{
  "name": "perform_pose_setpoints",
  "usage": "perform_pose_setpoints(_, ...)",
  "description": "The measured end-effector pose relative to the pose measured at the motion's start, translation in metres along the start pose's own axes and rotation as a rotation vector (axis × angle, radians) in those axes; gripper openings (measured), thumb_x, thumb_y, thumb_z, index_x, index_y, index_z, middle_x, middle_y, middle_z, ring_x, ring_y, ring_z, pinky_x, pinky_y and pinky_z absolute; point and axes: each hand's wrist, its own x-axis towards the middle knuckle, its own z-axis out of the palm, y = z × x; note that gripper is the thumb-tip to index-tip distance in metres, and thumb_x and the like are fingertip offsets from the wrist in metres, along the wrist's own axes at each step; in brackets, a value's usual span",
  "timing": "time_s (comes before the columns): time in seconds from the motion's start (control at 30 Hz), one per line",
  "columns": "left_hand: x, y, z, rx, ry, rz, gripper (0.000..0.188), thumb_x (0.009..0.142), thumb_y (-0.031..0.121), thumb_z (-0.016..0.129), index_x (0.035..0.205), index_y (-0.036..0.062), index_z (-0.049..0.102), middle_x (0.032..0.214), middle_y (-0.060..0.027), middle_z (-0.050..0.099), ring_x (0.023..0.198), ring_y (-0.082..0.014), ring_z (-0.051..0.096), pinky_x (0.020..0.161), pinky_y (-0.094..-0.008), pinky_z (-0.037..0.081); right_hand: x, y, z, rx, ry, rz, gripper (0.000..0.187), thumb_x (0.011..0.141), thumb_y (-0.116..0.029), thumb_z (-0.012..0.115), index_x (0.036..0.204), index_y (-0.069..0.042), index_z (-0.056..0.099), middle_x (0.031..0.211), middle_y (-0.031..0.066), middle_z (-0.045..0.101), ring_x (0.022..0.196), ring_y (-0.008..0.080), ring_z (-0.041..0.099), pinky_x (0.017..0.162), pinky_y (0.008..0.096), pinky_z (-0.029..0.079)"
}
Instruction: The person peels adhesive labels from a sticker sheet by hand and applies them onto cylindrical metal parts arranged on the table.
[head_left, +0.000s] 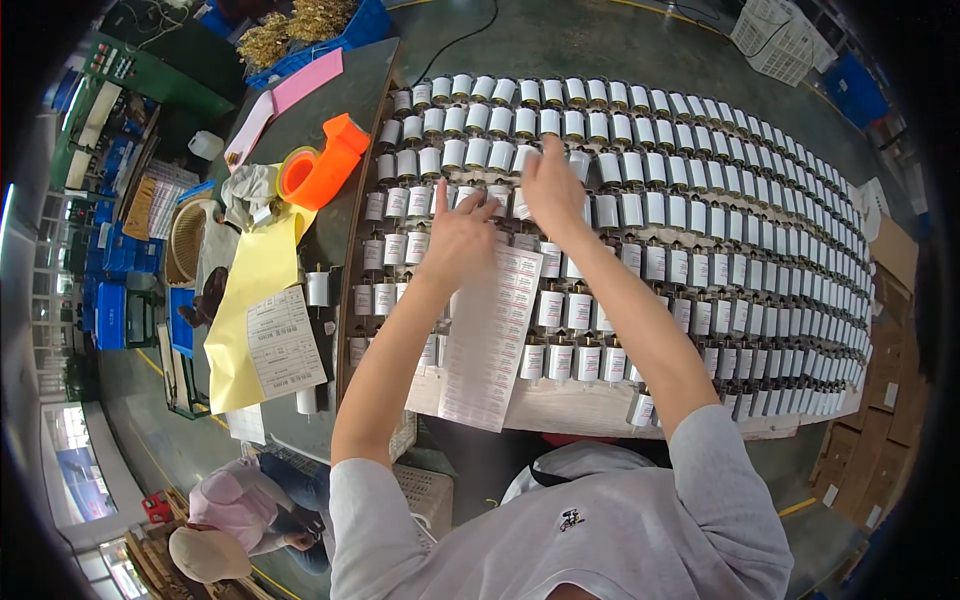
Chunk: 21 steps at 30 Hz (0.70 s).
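Long rows of small metal cylinders [655,264] with white wraps and short pins or shafts stand on the table before me. Some wraps near me carry printed labels; many farther off look plain white. My left hand [462,240] is over the left-middle rows, its fingers partly stretched over the cylinders. A long white sheet of printed labels [510,335] hangs from under that hand toward my body, its left side blurred. My right hand [553,192] is just right of and beyond the left, fingers bent together at a cylinder. Whatever lies between its fingertips is hidden.
On the dark side table at left are an orange tape dispenser [335,160], yellow paper [240,310], a printed form [285,340] and a pink strip [308,80]. Another person [230,520] is at lower left. Cardboard boxes [875,410] stand at right, a white crate [780,40] beyond.
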Motion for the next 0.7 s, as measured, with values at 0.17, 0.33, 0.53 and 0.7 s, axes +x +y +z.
perform_pose_setpoints(0.17,0.004,0.0,0.01,-0.044,-0.036,0.111,0.013,0.068,0.007,0.053,0.07,0.0027,0.065,0.113,-0.0097,0.06,0.115,-0.0227,0.049,0.106,-0.0561,0.017,0.01,0.028,-0.003,0.1,0.053,0.052,0.032,0.088,-0.023,0.045,0.108,0.001,0.047,0.099,0.0237,0.057,0.09,0.0397,0.056,0.076,0.0478,0.045)
perform_pose_setpoints(0.33,0.004,-0.001,0.01,-0.148,0.086,0.096,0.008,0.066,0.01,0.056,0.067,0.0057,0.063,0.11,-0.0093,0.061,0.114,-0.0199,0.05,0.105,-0.057,0.02,0.016,0.045,0.01,0.18,0.079,0.026,0.032,0.088,-0.022,0.045,0.108,0.002,0.047,0.101,0.0252,0.055,0.089,0.0407,0.056,0.077,0.0465,0.046)
perform_pose_setpoints(0.53,0.002,0.004,0.003,-0.125,0.072,0.093,0.006,0.065,0.01,0.059,0.068,0.0055,0.062,0.111,-0.0091,0.06,0.114,-0.0199,0.05,0.103,-0.0599,0.02,0.012,0.033,0.011,0.151,0.007,0.077,0.033,0.088,-0.021,0.046,0.11,0.002,0.045,0.105,0.0264,0.051,0.086,0.0417,0.057,0.075,0.0469,0.046)
perform_pose_setpoints(0.7,0.005,0.012,0.008,-0.141,0.085,0.096,0.005,0.065,0.007,0.057,0.066,0.0044,0.061,0.114,-0.0093,0.059,0.114,-0.0217,0.05,0.103,-0.061,0.018,0.004,0.026,0.006,-0.032,0.107,-0.038,0.03,0.087,-0.021,0.047,0.107,0.001,0.043,0.102,0.0264,0.05,0.078,0.0419,0.059,0.067,0.0471,0.049)
